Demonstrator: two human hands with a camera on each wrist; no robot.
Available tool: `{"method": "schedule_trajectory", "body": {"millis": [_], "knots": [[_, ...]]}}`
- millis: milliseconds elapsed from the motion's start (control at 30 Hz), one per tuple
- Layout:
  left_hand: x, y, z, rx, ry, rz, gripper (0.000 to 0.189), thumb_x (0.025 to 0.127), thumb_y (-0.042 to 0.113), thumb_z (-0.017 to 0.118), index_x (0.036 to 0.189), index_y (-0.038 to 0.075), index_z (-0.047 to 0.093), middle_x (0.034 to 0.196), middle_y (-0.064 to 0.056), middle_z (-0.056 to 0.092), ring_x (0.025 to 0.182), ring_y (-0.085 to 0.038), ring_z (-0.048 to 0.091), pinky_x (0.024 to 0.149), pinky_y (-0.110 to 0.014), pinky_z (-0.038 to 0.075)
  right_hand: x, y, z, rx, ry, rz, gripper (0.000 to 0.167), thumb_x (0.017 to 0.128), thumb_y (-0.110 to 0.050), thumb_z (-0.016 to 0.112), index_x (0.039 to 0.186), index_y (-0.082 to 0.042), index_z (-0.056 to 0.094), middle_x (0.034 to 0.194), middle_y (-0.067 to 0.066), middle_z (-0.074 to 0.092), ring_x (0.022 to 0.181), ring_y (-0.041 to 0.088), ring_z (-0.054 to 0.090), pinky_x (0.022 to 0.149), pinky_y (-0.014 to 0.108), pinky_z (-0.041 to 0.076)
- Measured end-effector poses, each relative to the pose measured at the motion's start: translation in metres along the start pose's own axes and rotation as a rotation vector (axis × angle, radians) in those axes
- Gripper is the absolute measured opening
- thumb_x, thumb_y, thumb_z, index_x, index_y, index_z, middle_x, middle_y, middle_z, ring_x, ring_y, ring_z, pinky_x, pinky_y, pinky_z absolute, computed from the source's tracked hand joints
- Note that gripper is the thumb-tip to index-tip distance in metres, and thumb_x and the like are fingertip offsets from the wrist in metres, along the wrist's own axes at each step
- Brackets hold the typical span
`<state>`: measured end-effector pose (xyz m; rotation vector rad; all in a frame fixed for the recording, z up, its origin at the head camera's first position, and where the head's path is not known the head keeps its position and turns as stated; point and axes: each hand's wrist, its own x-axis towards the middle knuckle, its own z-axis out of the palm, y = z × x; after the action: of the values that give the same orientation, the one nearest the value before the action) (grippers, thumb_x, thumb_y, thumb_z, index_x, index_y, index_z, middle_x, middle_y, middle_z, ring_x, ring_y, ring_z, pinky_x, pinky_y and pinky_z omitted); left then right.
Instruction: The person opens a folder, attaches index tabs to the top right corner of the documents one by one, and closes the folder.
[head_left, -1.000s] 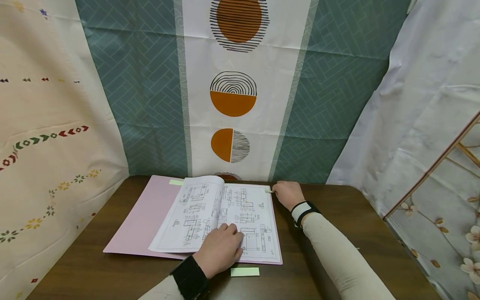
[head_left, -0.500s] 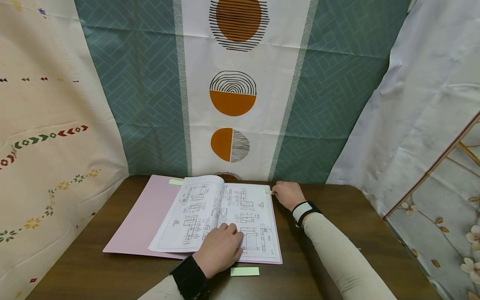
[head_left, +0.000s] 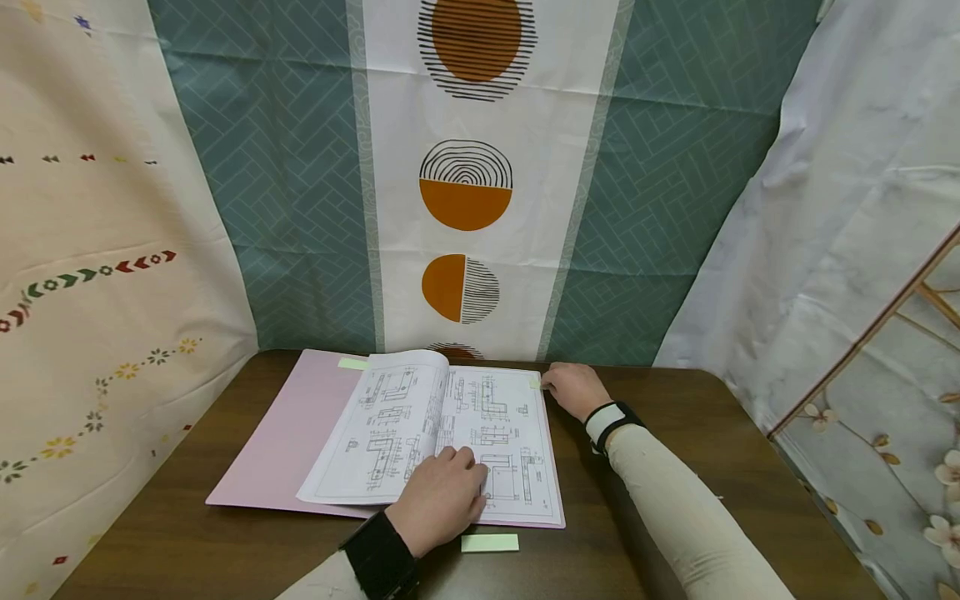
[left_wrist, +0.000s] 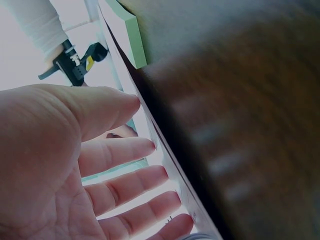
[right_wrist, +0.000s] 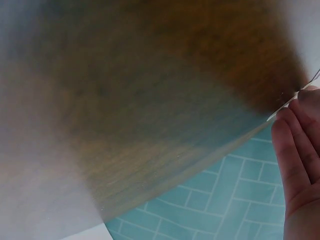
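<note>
A booklet (head_left: 498,417) of printed technical drawings lies spread out on the table, its pink cover (head_left: 288,442) folded out to the left. My left hand (head_left: 438,500) rests on the lower part of the right-hand page; in the left wrist view its fingers (left_wrist: 125,185) are extended over the paper. At the page's upper right corner, my right hand (head_left: 576,390) pinches the outer end of a pale green sticky note (head_left: 536,381) lying on the page edge. The right wrist view shows the fingertips and thumb together at that edge; the note is mostly hidden there.
A pad of green sticky notes (head_left: 490,543) lies just below the booklet. Another green strip (head_left: 352,364) sticks out at the top of the left-hand page. The brown table (head_left: 675,433) ends at a patterned curtain (head_left: 465,242) behind.
My right hand has shifted very slightly left at the page corner, and the sticky note now lies flatter against the paper. The left hand stays in place.
</note>
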<state>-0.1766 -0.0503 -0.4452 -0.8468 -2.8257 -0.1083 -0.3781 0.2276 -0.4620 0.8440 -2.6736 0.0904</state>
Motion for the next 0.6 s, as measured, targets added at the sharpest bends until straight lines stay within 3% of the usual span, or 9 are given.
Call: {"method": "schedule_trajectory", "body": {"millis": [133, 300, 400, 600], "knots": [[0.002, -0.001, 0.0, -0.009, -0.006, 0.004, 0.029, 0.096, 0.035, 0.085, 0.115, 0.013, 0.081, 0.102, -0.005, 0.068, 0.092, -0.026, 0.065, 0.073, -0.042, 0.055, 0.0, 0.001, 0.0, -0.013, -0.013, -0.009, 0.015, 0.097, -0.003, 0.083, 0.109, -0.013, 0.088, 0.1, 0.002, 0.079, 0.092, 0.021, 0.076, 0.08, 0.036, 0.062], [0.012, -0.004, -0.006, 0.018, -0.001, 0.059, 0.02, 0.096, 0.03, 0.085, 0.102, 0.012, 0.08, 0.091, -0.004, 0.065, 0.078, -0.022, 0.06, 0.063, -0.037, 0.052, 0.001, 0.001, -0.002, -0.03, -0.015, -0.015, 0.013, 0.098, -0.004, 0.083, 0.106, -0.013, 0.088, 0.096, 0.002, 0.077, 0.088, 0.02, 0.074, 0.078, 0.035, 0.062], [0.024, -0.005, -0.013, 0.053, -0.005, 0.104, 0.017, 0.096, 0.029, 0.085, 0.1, 0.012, 0.08, 0.091, -0.003, 0.067, 0.076, -0.02, 0.061, 0.062, -0.035, 0.054, 0.001, 0.001, -0.002, -0.045, -0.016, -0.019, 0.014, 0.097, -0.004, 0.083, 0.105, -0.014, 0.089, 0.093, 0.001, 0.076, 0.085, 0.019, 0.074, 0.076, 0.034, 0.061], [0.062, -0.003, -0.02, 0.157, -0.064, 0.137, 0.026, 0.101, 0.035, 0.082, 0.115, 0.013, 0.081, 0.109, -0.002, 0.073, 0.092, -0.02, 0.07, 0.076, -0.036, 0.06, 0.001, 0.002, 0.002, -0.062, 0.003, -0.044, 0.014, 0.097, -0.004, 0.084, 0.102, -0.016, 0.089, 0.092, -0.001, 0.076, 0.084, 0.017, 0.073, 0.076, 0.033, 0.061]]}}
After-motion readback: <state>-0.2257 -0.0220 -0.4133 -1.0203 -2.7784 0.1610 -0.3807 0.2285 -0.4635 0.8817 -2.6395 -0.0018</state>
